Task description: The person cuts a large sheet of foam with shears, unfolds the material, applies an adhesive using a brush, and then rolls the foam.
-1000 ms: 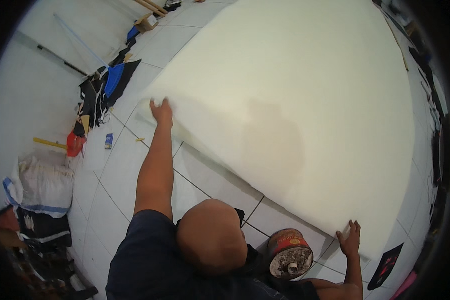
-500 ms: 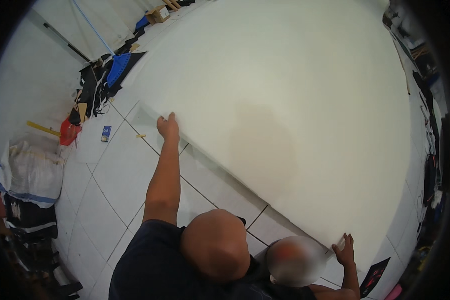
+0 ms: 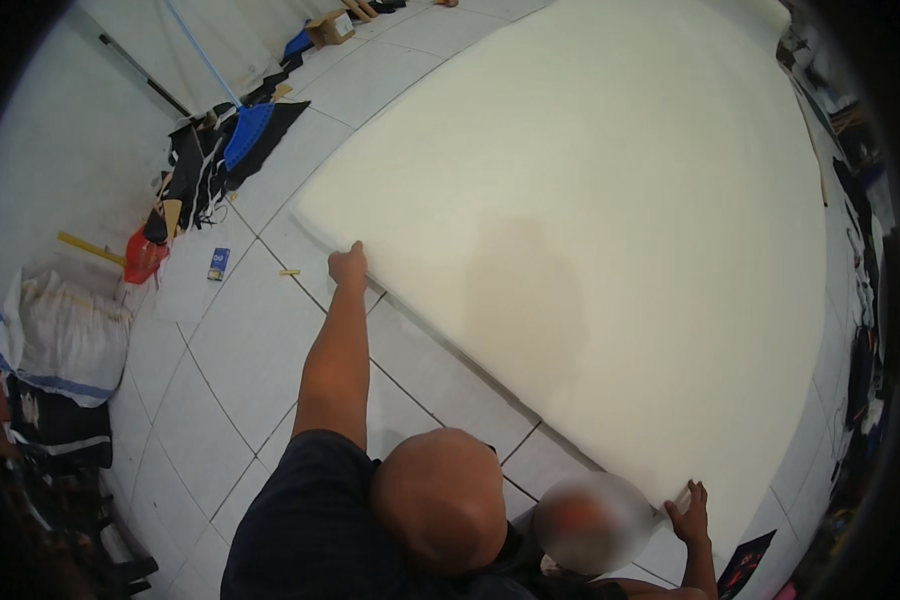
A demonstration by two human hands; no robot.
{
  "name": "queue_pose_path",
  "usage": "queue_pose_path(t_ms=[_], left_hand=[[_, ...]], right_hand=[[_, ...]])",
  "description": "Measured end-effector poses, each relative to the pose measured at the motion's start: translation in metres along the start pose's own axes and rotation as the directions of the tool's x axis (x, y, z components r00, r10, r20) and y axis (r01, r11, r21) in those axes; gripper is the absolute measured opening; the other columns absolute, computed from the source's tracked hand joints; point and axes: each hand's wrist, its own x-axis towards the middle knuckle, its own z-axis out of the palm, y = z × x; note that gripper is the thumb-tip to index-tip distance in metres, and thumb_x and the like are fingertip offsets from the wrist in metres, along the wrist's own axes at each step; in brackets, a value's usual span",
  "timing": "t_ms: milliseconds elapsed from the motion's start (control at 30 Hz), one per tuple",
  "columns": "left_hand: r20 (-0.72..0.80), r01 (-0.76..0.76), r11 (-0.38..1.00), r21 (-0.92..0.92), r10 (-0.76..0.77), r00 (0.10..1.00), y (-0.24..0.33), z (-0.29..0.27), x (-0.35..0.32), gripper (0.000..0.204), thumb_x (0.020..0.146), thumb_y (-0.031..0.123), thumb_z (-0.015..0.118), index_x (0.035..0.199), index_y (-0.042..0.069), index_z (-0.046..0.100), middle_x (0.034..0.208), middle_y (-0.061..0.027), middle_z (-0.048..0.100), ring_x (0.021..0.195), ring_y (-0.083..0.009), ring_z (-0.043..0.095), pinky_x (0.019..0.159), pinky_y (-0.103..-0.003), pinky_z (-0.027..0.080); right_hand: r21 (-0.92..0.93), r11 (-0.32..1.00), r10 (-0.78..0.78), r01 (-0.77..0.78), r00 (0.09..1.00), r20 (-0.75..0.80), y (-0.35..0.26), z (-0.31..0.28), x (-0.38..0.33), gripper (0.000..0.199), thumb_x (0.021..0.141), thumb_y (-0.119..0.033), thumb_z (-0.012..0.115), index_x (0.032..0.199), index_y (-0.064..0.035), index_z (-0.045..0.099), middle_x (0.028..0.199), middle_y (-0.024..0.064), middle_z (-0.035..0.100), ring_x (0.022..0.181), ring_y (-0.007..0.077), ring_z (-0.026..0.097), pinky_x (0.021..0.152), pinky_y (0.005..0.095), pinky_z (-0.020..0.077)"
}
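Note:
A large cream foam-like sheet (image 3: 610,150) lies spread over the tiled floor, with a soft shadow on it. My left hand (image 3: 349,266), at the end of an outstretched arm, is closed on the sheet's near edge by its left corner. Near the sheet's lower right part, my right hand (image 3: 689,516) rests at the same edge with fingers apart and lying on the surface. Between my arms is a rounded bare form, and a blurred patch beside it hides part of the edge.
Along the left wall are a blue broom head (image 3: 247,135), dark scraps, a red dustpan-like piece (image 3: 145,257) and a white sack (image 3: 70,335). A small blue pack (image 3: 218,264) and a yellow strip (image 3: 289,272) lie on the tiles. Clutter lines the right side.
The sheet's far left side has drawn in and settled, uncovering tiles there. My left hand has shifted slightly right and closed on the edge. My right hand stays almost in place.

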Motion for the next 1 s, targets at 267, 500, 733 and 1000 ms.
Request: queue_pose_path(t_ms=[267,500,733,1000], left_hand=[[-0.139,-0.234,0.972,0.018,0.234,0.962,-0.037,-0.04,0.089,0.056,0.09,0.028,0.061,0.126,-0.011,0.046,0.118,-0.0294,0.057,0.106,-0.0405,0.058,0.09,-0.044,0.049],[0.24,-0.815,0.435,0.382,0.805,0.542,-0.023,0.021,-0.095,0.073,0.086,0.032,0.068,0.142,-0.001,0.036,0.146,-0.0249,0.034,0.133,-0.0412,0.035,0.111,-0.045,0.03],[0.893,-0.994,-0.095,-0.061,0.439,-0.097,-0.021,0.05,-0.269,0.083,0.088,0.06,0.051,0.149,0.008,0.029,0.154,-0.027,0.015,0.143,-0.045,0.013,0.115,-0.057,0.006],[0.867,-0.983,-0.175,-0.056,0.48,-0.135,-0.029,0.058,-0.275,0.079,0.089,0.052,0.054,0.149,0.008,0.027,0.155,-0.0256,0.014,0.142,-0.0456,0.014,0.115,-0.057,0.009]], right_hand=[[0.032,0.993,-0.113,0.113,0.994,0.002,-0.009,0.014,0.025,0.086,0.073,-0.04,0.076,0.137,0.0042,0.038,0.145,0.0308,0.029,0.136,0.0437,0.031,0.11,0.046,0.033],[-0.042,0.998,0.053,-0.052,0.998,0.029,-0.021,-0.015,0.011,0.093,0.071,-0.058,0.073,0.138,-0.0026,0.041,0.146,0.0274,0.03,0.136,0.0414,0.032,0.108,0.0485,0.0348],[-0.216,0.975,0.114,-0.056,0.957,0.267,-0.017,-0.044,0.034,0.101,0.069,-0.076,0.063,0.139,-0.0073,0.041,0.143,0.0253,0.034,0.126,0.0435,0.044,0.103,0.0503,0.0403],[0.012,0.895,-0.446,0.447,0.895,-0.024,-0.115,-0.056,-0.028,0.046,0.081,-0.043,0.07,0.108,-0.0086,0.058,0.099,0.0156,0.063,0.09,0.0334,0.062,0.073,0.0416,0.0494]])
